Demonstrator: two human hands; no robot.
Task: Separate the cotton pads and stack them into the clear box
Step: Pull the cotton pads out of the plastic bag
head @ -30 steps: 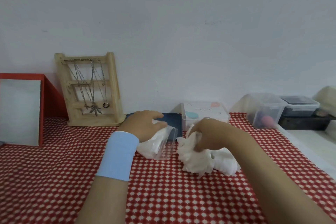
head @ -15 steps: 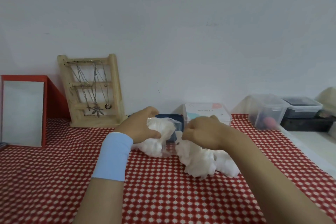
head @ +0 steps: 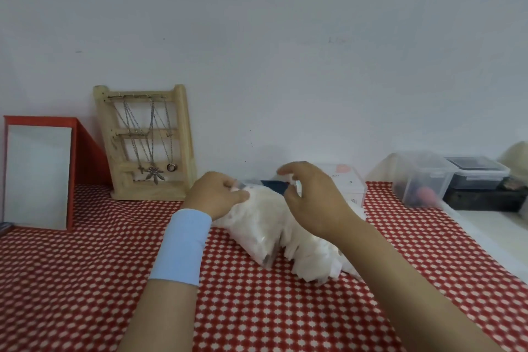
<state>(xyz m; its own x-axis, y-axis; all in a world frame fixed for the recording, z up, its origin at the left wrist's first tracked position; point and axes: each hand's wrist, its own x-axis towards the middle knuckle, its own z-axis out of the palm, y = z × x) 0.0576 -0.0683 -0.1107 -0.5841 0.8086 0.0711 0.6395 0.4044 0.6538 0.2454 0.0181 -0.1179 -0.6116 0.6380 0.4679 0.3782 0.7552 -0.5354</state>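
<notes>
The clear box (head: 258, 233) lies tilted on the red checked cloth, packed with white cotton pads. My left hand (head: 218, 194), with a light blue wristband, grips the box at its far upper edge. A loose heap of cotton pads (head: 313, 258) lies right beside the box, partly under my right forearm. My right hand (head: 311, 200) hovers over the box's open end, thumb and fingers curved apart with nothing between them.
A wooden necklace stand (head: 148, 143) and a red-framed mirror (head: 38, 174) stand at the back left. Behind my hands are a dark blue case (head: 274, 186) and a white box (head: 348, 183). Clear tubs (head: 420, 177) and a black box (head: 485, 197) sit at the right.
My right hand has let go of the cotton heap, risen and moved over the box with its fingers spread. My left hand has kept hold of the box, which now looks fuller.
</notes>
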